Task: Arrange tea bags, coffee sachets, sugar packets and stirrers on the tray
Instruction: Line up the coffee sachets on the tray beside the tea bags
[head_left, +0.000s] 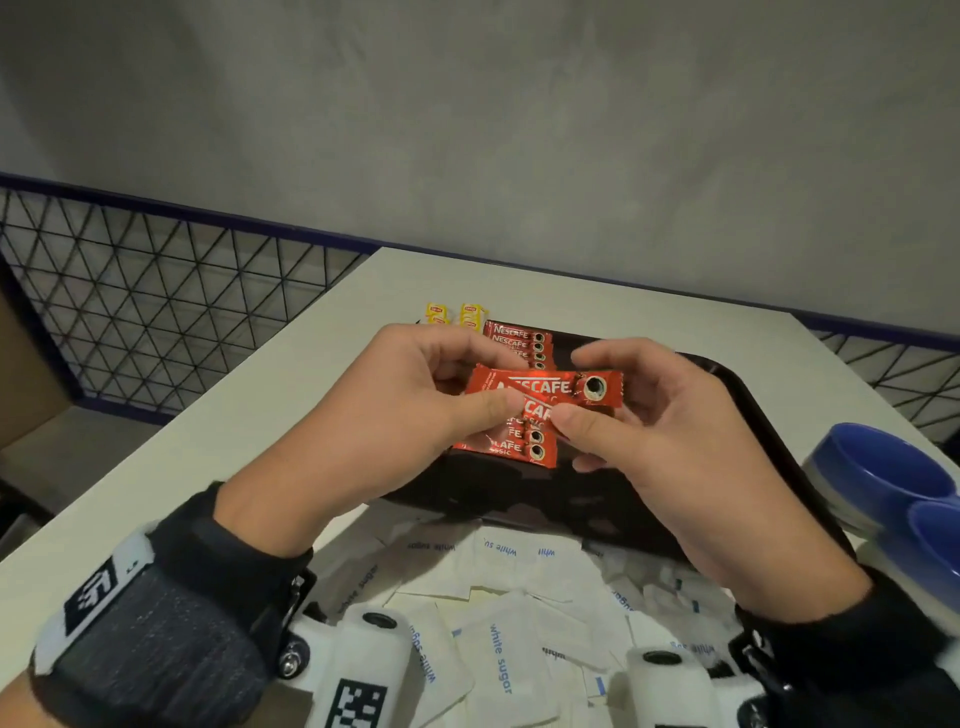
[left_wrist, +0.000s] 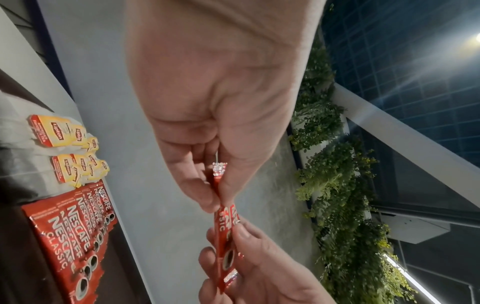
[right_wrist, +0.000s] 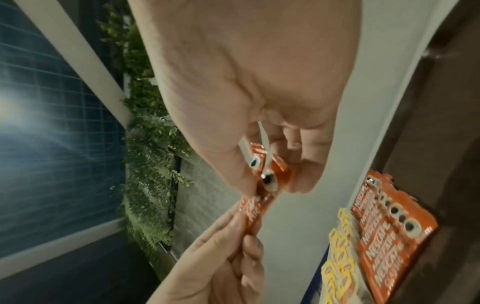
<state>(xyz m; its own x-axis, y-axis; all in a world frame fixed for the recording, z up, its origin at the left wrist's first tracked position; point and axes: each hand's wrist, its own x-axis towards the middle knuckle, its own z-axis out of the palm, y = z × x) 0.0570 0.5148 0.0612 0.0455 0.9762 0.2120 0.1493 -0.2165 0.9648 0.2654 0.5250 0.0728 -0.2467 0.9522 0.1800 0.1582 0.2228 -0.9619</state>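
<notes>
- A fanned bunch of red Nescafé coffee sachets, held above the tray, the top one lying crosswise.
- A second row of coffee sachets lies overlapped at the far end of the dark tray.
- Yellow tea bags (Lipton labels) beside them.
- White sugar packets heaped loosely at the near edge.

Glossy red foil coffee sachets, crinkled and catching the light, above a dark brown tray of smooth, faintly shiny plastic. Matt white paper sugar packets printed in blue, heaped in the foreground. Yellow paper tea bag tags, dull in finish. Smooth matt white tabletop. Smooth blue plastic cups. Black knitted cloth wrist cuffs. Rough grey plaster wall; thin black metal wire mesh.
</notes>
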